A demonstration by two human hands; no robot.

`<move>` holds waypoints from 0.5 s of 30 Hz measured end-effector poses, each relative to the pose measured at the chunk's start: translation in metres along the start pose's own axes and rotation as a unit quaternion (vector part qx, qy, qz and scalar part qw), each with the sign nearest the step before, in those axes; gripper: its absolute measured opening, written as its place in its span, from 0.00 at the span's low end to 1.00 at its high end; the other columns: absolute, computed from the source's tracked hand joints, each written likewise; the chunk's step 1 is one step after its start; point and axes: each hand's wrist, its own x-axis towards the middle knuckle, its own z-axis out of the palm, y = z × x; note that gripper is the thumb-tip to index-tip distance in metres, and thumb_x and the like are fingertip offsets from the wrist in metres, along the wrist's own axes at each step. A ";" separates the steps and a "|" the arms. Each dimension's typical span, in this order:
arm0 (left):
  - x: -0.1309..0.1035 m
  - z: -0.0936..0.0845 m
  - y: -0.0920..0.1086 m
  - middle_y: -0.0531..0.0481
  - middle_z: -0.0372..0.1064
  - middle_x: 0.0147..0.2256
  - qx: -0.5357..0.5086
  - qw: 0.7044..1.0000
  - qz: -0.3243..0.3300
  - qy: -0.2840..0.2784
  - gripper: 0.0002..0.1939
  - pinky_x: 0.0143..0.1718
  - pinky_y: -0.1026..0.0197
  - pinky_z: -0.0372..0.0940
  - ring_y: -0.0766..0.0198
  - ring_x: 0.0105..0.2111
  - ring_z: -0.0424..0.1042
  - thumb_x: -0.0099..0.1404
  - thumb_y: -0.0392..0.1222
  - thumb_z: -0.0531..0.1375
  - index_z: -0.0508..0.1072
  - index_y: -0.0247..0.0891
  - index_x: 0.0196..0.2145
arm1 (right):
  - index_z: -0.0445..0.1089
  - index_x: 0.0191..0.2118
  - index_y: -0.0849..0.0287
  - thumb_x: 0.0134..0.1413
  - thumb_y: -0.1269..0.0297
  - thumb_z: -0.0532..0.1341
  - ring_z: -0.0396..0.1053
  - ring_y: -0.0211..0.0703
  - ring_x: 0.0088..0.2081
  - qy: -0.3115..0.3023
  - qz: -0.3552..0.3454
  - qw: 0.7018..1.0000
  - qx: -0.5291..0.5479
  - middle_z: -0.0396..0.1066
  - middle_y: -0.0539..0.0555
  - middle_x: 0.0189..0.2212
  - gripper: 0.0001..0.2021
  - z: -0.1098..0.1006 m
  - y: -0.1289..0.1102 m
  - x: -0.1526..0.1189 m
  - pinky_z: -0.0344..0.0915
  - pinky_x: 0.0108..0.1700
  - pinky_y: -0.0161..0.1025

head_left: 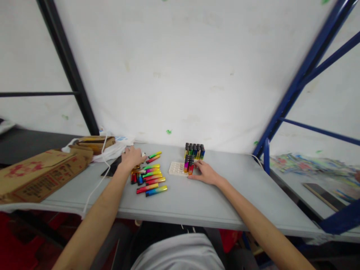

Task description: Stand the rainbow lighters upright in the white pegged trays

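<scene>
On the grey table, a white tray with round holes has several upright lighters at its right end. My right hand rests beside them, fingers apart, its fingertips at the lighters' right side. Behind the tray stands a block of upright lighters with black tops. To the left, my left hand reaches over the far end of a pile of colourful lighters; its fingertips are partly hidden, and what they hold, if anything, cannot be made out.
A cardboard box lies at the left, with a smaller open box behind it. A white cable crosses the table's left part. A dark flat object lies beneath my left forearm. Blue metal posts rise at the right.
</scene>
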 end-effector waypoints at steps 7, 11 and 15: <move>-0.007 0.007 0.010 0.18 0.66 0.56 0.013 1.000 -0.007 0.009 0.21 0.54 0.35 0.63 0.29 0.57 0.66 0.67 0.47 0.53 0.77 0.27 0.42 | 0.71 0.56 0.64 0.57 0.37 0.68 0.70 0.53 0.44 0.004 -0.005 1.000 -0.003 0.71 0.62 0.45 0.35 0.000 -0.001 0.000 0.69 0.49 0.48; -0.006 -0.008 0.020 0.31 0.73 0.44 -0.158 0.976 0.085 0.121 0.17 0.49 0.45 0.69 0.45 0.47 0.74 0.72 0.50 0.48 0.69 0.34 0.43 | 0.71 0.56 0.64 0.57 0.36 0.67 0.70 0.53 0.44 0.004 -0.007 1.000 -0.007 0.71 0.62 0.46 0.35 0.001 0.000 0.000 0.69 0.48 0.47; -0.015 -0.015 0.046 0.50 0.73 0.36 -0.436 0.880 0.181 0.060 0.18 0.27 0.63 0.67 0.65 0.25 0.70 0.73 0.59 0.50 0.59 0.42 0.48 | 0.71 0.59 0.64 0.56 0.35 0.67 0.71 0.55 0.46 0.009 -0.006 1.000 -0.004 0.71 0.63 0.47 0.38 0.001 -0.001 0.000 0.69 0.50 0.49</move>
